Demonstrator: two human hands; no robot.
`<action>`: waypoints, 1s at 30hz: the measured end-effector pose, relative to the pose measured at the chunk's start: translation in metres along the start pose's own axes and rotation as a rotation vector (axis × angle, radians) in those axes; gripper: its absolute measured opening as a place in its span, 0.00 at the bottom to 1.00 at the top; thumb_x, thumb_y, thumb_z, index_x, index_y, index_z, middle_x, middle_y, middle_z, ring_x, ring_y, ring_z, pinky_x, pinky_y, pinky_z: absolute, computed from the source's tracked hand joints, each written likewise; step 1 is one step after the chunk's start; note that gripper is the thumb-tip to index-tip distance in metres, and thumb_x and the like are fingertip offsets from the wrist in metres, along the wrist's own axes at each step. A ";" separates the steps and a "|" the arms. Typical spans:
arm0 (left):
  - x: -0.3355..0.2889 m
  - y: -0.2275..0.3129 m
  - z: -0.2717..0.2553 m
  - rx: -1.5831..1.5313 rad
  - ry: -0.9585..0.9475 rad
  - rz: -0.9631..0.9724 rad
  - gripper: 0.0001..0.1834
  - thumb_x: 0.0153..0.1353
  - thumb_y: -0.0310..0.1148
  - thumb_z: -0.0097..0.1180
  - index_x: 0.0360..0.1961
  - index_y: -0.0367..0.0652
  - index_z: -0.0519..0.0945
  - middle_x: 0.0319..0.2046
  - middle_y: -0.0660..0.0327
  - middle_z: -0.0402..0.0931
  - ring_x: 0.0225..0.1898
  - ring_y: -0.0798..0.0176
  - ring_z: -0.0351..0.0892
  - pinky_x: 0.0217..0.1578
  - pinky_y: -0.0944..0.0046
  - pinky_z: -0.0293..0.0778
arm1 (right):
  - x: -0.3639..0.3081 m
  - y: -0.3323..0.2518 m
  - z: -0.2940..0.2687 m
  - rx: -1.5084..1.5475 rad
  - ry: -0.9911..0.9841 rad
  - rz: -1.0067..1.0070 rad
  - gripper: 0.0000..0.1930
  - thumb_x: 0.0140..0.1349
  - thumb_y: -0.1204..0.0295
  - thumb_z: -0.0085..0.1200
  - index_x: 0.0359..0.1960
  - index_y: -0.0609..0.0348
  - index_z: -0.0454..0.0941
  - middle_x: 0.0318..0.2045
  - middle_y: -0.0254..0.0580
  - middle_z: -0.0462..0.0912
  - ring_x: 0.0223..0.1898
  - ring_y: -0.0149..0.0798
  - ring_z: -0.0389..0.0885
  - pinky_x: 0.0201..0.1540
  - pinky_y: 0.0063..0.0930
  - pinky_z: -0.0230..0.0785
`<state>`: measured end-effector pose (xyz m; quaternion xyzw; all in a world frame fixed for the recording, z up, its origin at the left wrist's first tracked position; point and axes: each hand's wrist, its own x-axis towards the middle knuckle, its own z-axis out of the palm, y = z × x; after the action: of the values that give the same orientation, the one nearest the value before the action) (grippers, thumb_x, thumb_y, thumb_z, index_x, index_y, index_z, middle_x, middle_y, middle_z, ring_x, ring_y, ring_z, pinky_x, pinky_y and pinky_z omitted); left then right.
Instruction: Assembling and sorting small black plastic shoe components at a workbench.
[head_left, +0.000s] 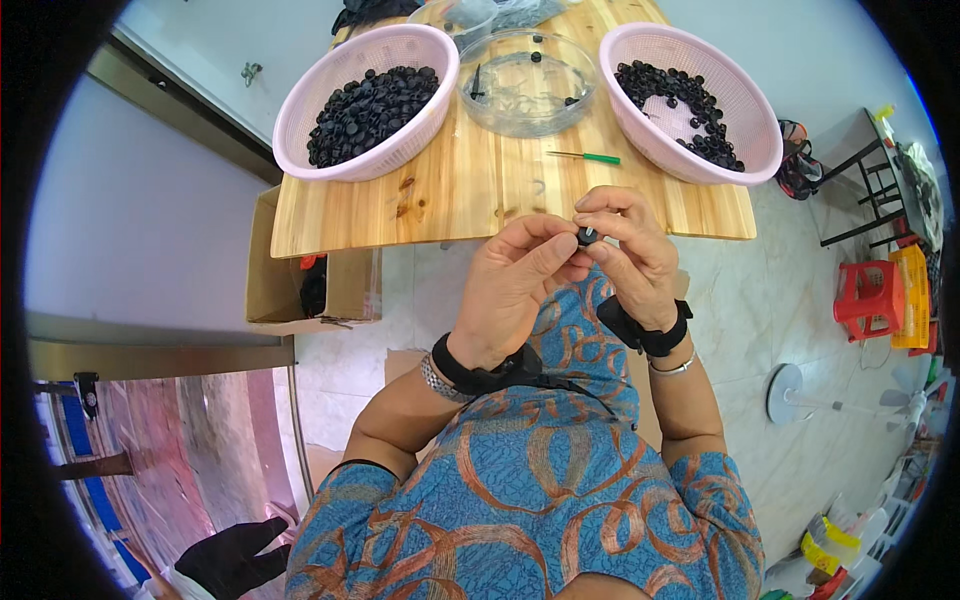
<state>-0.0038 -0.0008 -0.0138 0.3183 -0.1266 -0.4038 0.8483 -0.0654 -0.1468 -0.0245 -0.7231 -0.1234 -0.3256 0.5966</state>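
Note:
Just off the table's front edge, my left hand [525, 270] and my right hand [632, 250] meet around one small round black part [587, 236]. Fingertips of both hands pinch it, and they cover most of its rim. A light spot shows on its face; its exact kind is too small to make out. Beyond my hands, a green-handled screwdriver [600, 158] with a thin shaft lies on the wooden table [480, 200]. Many black round pieces [375, 112] fill the left pink basket [290, 140]. Fewer black parts [715, 125] lie in the right pink basket [765, 150].
Between the baskets stands a clear round tub [525, 125] with a few black pieces. A cardboard box [350, 290] sits under the table's left side. To the right are a red stool [868, 300], a yellow crate [910, 290] and a fan with a round base [785, 393].

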 end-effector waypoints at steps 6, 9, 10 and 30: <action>0.001 -0.002 -0.003 -0.039 -0.006 -0.024 0.05 0.60 0.25 0.50 0.37 0.39 0.73 0.34 0.59 0.76 0.35 0.67 0.77 0.37 0.70 0.75 | 0.001 -0.005 -0.003 -0.156 -0.053 -0.061 0.13 0.52 0.81 0.54 0.41 0.62 0.77 0.43 0.45 0.72 0.42 0.34 0.72 0.42 0.23 0.66; 0.001 -0.001 0.001 -0.087 0.008 -0.079 0.04 0.60 0.25 0.50 0.37 0.39 0.74 0.34 0.60 0.76 0.34 0.68 0.77 0.38 0.69 0.75 | -0.008 -0.003 -0.001 0.070 0.057 0.090 0.14 0.50 0.83 0.55 0.41 0.62 0.77 0.43 0.45 0.72 0.37 0.29 0.73 0.38 0.19 0.66; 0.001 -0.001 0.003 -0.133 0.014 -0.122 0.04 0.60 0.26 0.50 0.37 0.39 0.74 0.34 0.60 0.76 0.34 0.68 0.76 0.38 0.69 0.75 | -0.010 0.000 0.000 0.069 0.060 0.090 0.14 0.50 0.83 0.55 0.41 0.62 0.77 0.43 0.45 0.72 0.37 0.29 0.73 0.38 0.19 0.66; 0.005 -0.003 -0.012 -0.152 -0.025 -0.091 0.08 0.62 0.29 0.49 0.40 0.39 0.73 0.38 0.59 0.75 0.35 0.70 0.76 0.34 0.75 0.75 | -0.019 -0.008 -0.003 0.416 0.302 0.173 0.11 0.54 0.84 0.52 0.41 0.68 0.73 0.39 0.47 0.77 0.36 0.30 0.75 0.37 0.19 0.69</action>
<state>0.0031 -0.0008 -0.0248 0.2531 -0.0915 -0.4544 0.8492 -0.0853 -0.1434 -0.0295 -0.5359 -0.0352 -0.3450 0.7697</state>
